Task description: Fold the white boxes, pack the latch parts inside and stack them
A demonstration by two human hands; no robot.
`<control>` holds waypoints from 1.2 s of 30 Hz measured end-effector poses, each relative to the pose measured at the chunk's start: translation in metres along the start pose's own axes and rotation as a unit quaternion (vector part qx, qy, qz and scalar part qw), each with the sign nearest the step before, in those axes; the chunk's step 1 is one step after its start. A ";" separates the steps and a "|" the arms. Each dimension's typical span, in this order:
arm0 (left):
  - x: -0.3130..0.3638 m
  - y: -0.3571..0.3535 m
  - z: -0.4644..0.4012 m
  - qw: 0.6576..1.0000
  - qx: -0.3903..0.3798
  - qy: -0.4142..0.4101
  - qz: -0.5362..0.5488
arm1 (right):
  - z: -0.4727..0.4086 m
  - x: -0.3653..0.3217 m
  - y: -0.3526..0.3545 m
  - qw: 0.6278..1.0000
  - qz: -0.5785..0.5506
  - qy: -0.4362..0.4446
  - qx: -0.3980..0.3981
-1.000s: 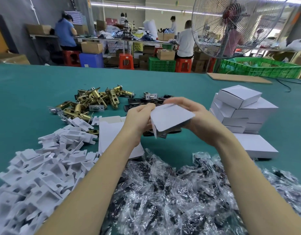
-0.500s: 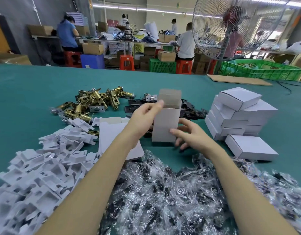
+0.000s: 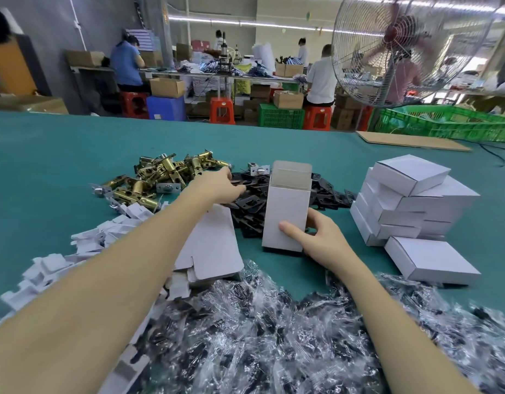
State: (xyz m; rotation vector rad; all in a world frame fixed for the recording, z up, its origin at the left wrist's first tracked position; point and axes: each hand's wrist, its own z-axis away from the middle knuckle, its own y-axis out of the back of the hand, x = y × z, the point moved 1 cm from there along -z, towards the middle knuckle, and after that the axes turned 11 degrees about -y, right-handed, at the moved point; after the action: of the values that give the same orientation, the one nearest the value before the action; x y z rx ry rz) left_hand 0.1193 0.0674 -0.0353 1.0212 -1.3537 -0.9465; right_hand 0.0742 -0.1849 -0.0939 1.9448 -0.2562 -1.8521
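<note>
- Inserts (image 3: 51,268), the white plastic ones, sit heaped far left on the teal tabletop (image 3: 46,155); untouched for now
- brass latch parts (image 3: 163,173) are piled behind them; left hand (image 3: 221,186) is stretched out right at the seam between that pile and the black plates (image 3: 249,206), fingers loosely spread and holding nothing yet; half a second ago it was steadying the box top, so it's let go and gone reaching
- flat box blanks (image 3: 214,245) lie under the left forearm
- white box (image 3: 286,211) stands upright mid-tabletop, top flap open; right hand (image 3: 316,240) grips it low down, thumb across the front; earlier that hand was only just arriving at the base
- so I'd say folding's done and we're at the packing step; next move needs one part pinched out of the tangle and dropped in the open top while the right keeps it steady
- finished stack (image 3: 410,200) waits on the right
</note>
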 end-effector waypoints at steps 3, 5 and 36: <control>-0.025 -0.007 -0.023 0.987 -0.051 0.048 -0.146 | -0.002 0.002 0.000 1.000 -0.013 -0.010 -0.006; -0.039 -0.009 -0.031 0.982 -0.061 0.066 -0.165 | -0.004 0.003 0.000 1.000 -0.021 -0.013 -0.010; 0.028 0.112 0.017 0.975 0.194 -0.086 -0.071 | -0.004 0.006 0.001 0.998 -0.043 -0.035 -0.015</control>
State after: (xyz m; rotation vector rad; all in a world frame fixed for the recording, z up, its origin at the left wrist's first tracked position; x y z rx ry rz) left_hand 0.0972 0.0740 0.0789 1.3697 -1.6710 -0.9111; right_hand 0.0789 -0.1877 -0.0986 1.9017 -0.1670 -1.9695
